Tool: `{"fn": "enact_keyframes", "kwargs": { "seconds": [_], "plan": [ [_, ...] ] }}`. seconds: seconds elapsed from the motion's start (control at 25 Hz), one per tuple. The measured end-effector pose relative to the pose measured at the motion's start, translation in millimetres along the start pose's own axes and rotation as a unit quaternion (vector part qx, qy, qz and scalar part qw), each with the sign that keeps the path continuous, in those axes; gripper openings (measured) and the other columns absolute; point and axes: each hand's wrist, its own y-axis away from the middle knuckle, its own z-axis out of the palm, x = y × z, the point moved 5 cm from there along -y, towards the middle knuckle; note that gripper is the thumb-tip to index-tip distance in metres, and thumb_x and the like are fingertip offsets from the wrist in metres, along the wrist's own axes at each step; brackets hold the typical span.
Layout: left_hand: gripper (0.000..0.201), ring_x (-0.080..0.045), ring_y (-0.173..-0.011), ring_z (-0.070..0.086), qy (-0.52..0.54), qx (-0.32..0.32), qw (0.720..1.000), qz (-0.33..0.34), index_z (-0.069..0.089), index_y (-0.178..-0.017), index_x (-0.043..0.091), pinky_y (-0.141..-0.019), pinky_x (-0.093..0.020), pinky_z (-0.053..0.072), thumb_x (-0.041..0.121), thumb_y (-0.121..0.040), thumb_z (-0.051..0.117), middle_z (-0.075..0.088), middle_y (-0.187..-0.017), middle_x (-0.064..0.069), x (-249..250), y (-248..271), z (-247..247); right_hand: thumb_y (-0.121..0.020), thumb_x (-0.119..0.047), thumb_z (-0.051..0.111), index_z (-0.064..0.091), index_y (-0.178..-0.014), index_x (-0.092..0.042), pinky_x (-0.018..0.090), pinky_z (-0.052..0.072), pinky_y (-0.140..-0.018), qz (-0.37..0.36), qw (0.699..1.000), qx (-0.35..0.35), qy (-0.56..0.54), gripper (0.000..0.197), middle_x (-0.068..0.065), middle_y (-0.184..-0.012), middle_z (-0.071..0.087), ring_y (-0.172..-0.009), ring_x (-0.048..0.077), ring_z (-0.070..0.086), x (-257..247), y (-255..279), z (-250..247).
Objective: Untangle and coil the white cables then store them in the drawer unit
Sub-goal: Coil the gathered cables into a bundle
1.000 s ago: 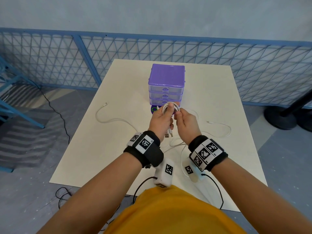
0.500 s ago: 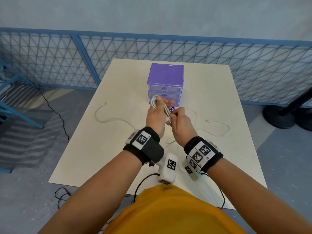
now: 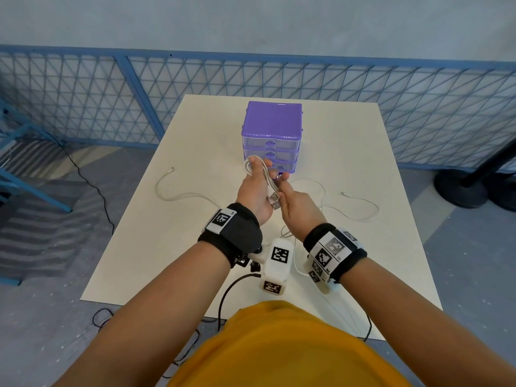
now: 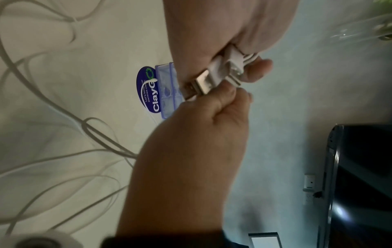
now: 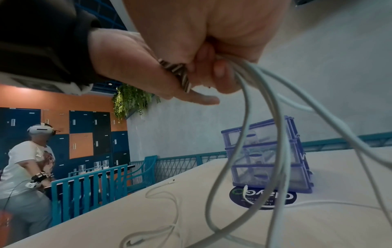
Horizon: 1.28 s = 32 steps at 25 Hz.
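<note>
A white table (image 3: 195, 219) carries a purple drawer unit (image 3: 272, 135) toward its far edge. A round blue sticker (image 5: 263, 198) is seen at the unit's front. Loose white cables (image 3: 181, 195) lie left and right of the unit.

Left hand (image 3: 255, 191) fingers curled gripping; right hand (image 3: 297, 206) pinching beside it, touching.

A looped bundle of thin white cable (image 3: 258, 174) sits at the centre of the head view, its two silver USB plugs (image 3: 274, 197) side by side at the lower end of the loops. More loose white cable (image 3: 360, 203) trails over the table right of centre, and another strand (image 3: 178, 195) curves to the left, ending in a small plug. The small purple plastic drawer unit (image 3: 272, 135) with three clear drawers, all pushed in, stands upright above centre.
</note>
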Motion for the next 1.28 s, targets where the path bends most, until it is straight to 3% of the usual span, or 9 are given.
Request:
{"fn": "enact_keyframes", "kwargs": {
  "seconds": [0.2, 0.4, 0.56, 0.64, 0.72, 0.84, 1.04, 1.2, 1.28],
  "plan": [
    [0.044, -0.006, -0.030, 0.030, 0.121, -0.021, 0.992, 0.017, 0.047, -0.067, 0.019, -0.044, -0.018, 0.043, 0.049, -0.095, 0.030, 0.032, -0.037, 0.007, 16.9, -11.6, -7.1, -0.091, -0.033, 0.041, 0.040, -0.084, -0.011, 0.034, 0.037, -0.061, 0.023, 0.992, 0.040, -0.120, 0.023, 0.011, -0.066, 0.052, -0.058, 0.023, 0.045, 13.1, 1.9, -5.0],
    [0.045, -0.005, -0.026, 0.027, 0.115, -0.011, 0.993, 0.023, 0.047, -0.066, 0.017, -0.035, -0.014, 0.025, 0.048, -0.095, 0.032, 0.033, -0.034, 0.006, 32.7, -16.2, -17.8, -0.089, -0.034, 0.040, 0.049, -0.075, -0.006, 0.028, 0.028, -0.054, -0.004, 0.998, -0.057, -0.033, 0.032, 0.001, -0.055, 0.043, -0.056, 0.021, 0.040, 30.5, 7.9, 1.7],
    [0.046, -0.005, -0.027, 0.027, 0.106, 0.005, 0.993, 0.047, 0.047, -0.067, 0.017, -0.035, -0.014, 0.026, 0.050, -0.095, 0.031, 0.033, -0.035, 0.007, 43.0, -19.0, -28.5, -0.093, -0.018, 0.044, 0.053, -0.073, -0.012, 0.027, 0.039, -0.060, 0.027, 0.996, -0.053, -0.074, 0.022, -0.004, -0.056, 0.044, -0.056, 0.016, 0.045, 48.1, 12.5, -4.9],
    [0.046, -0.006, -0.028, 0.026, 0.049, 0.017, 0.996, 0.074, 0.046, -0.069, 0.017, -0.036, -0.015, 0.027, 0.050, -0.095, 0.029, 0.033, -0.036, 0.008, 48.0, -18.5, -32.8, -0.092, -0.017, 0.043, 0.046, -0.070, -0.015, 0.026, 0.038, -0.060, 0.034, 0.995, -0.036, -0.089, 0.022, -0.005, -0.055, 0.041, -0.053, 0.006, 0.045, 53.0, 13.0, -12.4],
    [0.046, -0.006, -0.030, 0.026, -0.059, 0.014, 0.991, 0.118, 0.046, -0.068, 0.016, -0.037, -0.017, 0.027, 0.047, -0.097, 0.028, 0.034, -0.036, 0.009, 50.2, -14.2, -29.9, -0.091, -0.016, 0.044, 0.044, -0.069, -0.017, 0.012, 0.033, -0.051, 0.034, 0.992, 0.026, -0.120, 0.022, -0.007, -0.053, 0.038, -0.047, 0.000, 0.044, 49.1, 8.8, -26.9],
    [0.044, -0.003, -0.032, 0.030, -0.229, -0.022, 0.953, 0.199, 0.047, -0.066, 0.014, -0.037, -0.016, 0.027, 0.040, -0.098, 0.030, 0.039, -0.042, 0.009, 46.8, -4.5, -13.5, -0.086, -0.017, 0.043, 0.045, -0.064, -0.026, 0.010, 0.032, -0.047, 0.015, 0.978, 0.122, -0.168, 0.024, -0.008, -0.051, 0.037, -0.045, -0.001, 0.042, 31.5, 1.0, -50.9],
    [0.037, -0.009, -0.055, 0.050, -0.422, -0.046, 0.856, 0.293, 0.055, -0.067, 0.018, -0.059, -0.026, 0.042, 0.034, -0.097, 0.040, 0.053, -0.059, 0.004, 32.3, 7.0, 8.6, -0.087, -0.015, 0.043, 0.055, -0.075, -0.011, 0.005, 0.035, -0.052, -0.041, 0.968, 0.151, -0.198, 0.017, -0.011, -0.056, 0.045, -0.052, -0.006, 0.047, -1.4, -2.9, -59.3],
    [0.034, -0.016, -0.080, 0.054, -0.347, -0.076, 0.898, 0.259, 0.062, -0.091, 0.011, -0.077, -0.028, 0.046, 0.029, -0.099, 0.035, 0.059, -0.084, -0.008, 15.5, 14.4, 15.5, -0.089, -0.014, 0.042, 0.060, -0.081, -0.004, 0.002, 0.038, -0.057, -0.039, 0.964, 0.168, -0.201, 0.022, -0.002, -0.067, 0.056, -0.059, -0.009, 0.052, -7.8, -7.0, -51.3],
    [0.039, -0.016, -0.081, 0.054, -0.304, -0.111, 0.913, 0.247, 0.061, -0.092, 0.016, -0.074, -0.023, 0.046, 0.044, -0.095, 0.035, 0.059, -0.086, -0.007, 11.5, 16.9, 17.0, -0.091, -0.013, 0.043, 0.058, -0.081, -0.006, 0.003, 0.038, -0.056, -0.027, 0.962, 0.184, -0.199, 0.020, -0.001, -0.067, 0.056, -0.057, -0.008, 0.052, -6.1, -8.2, -50.2]
  ]
}}
